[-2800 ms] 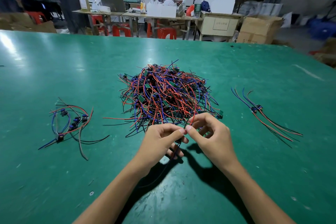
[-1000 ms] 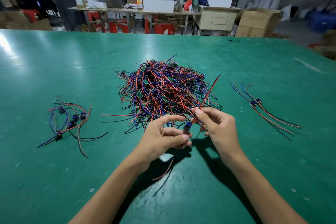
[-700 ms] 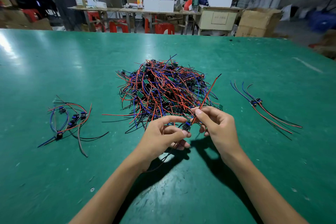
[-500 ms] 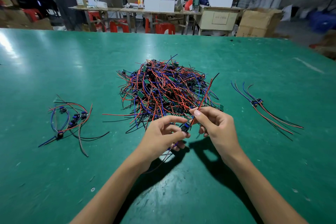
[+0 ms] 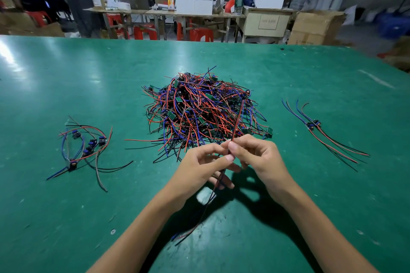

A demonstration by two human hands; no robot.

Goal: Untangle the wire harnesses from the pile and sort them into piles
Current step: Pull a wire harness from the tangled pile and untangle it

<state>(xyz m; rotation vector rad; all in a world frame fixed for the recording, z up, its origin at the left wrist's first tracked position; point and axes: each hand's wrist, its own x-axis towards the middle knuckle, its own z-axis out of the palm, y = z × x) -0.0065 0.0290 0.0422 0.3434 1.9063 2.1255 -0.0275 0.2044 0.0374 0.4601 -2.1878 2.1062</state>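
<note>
A tangled pile of red, blue and black wire harnesses (image 5: pixel 199 108) lies mid-table. Just in front of it, both hands hold one harness (image 5: pixel 236 121) lifted off the table. My right hand (image 5: pixel 257 157) pinches its red and black wires, which stick up over the pile. My left hand (image 5: pixel 199 168) pinches the same harness a little lower, and its other wires hang down toward me past the wrist. A small sorted group of harnesses (image 5: pixel 85 148) lies at the left, and a smaller sorted group (image 5: pixel 317 131) lies at the right.
The green table (image 5: pixel 288 217) stretches wide around the piles. Beyond its far edge stand workbenches, red stools, cardboard boxes (image 5: pixel 315 26) and several seated people.
The harness has been pulled free of the pile and straightened. Its lower wires now hang further toward me, and both hands' fingertips have come closer together on it.
</note>
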